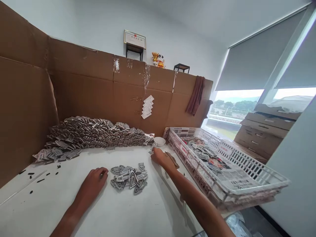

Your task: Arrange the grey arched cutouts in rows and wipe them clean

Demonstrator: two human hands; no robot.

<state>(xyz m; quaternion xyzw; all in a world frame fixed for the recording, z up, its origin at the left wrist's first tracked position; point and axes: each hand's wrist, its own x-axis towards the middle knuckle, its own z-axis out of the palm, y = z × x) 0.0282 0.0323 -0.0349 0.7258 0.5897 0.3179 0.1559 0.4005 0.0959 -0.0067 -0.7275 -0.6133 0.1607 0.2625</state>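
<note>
A small heap of grey flat metal-looking pieces [129, 177] lies on the white table [123, 210] in front of me. My left hand [92, 182] rests on the table just left of this heap, fingers curled, with no piece visible in it. My right hand [161, 157] reaches forward to the end of a long pile of the same grey pieces [93, 133] along the cardboard wall, and its fingers close on one or two pieces there. A small white bowl [159, 141] sits just beyond that hand.
Brown cardboard walls [81, 89] enclose the table at the back and left. A white plastic crate [229, 164] with grey pieces and printed paper stands at the right. Small black bits [32, 174] lie at the left. Paper tags [147, 107] hang on the cardboard. Cardboard boxes [266, 128] stand by the window.
</note>
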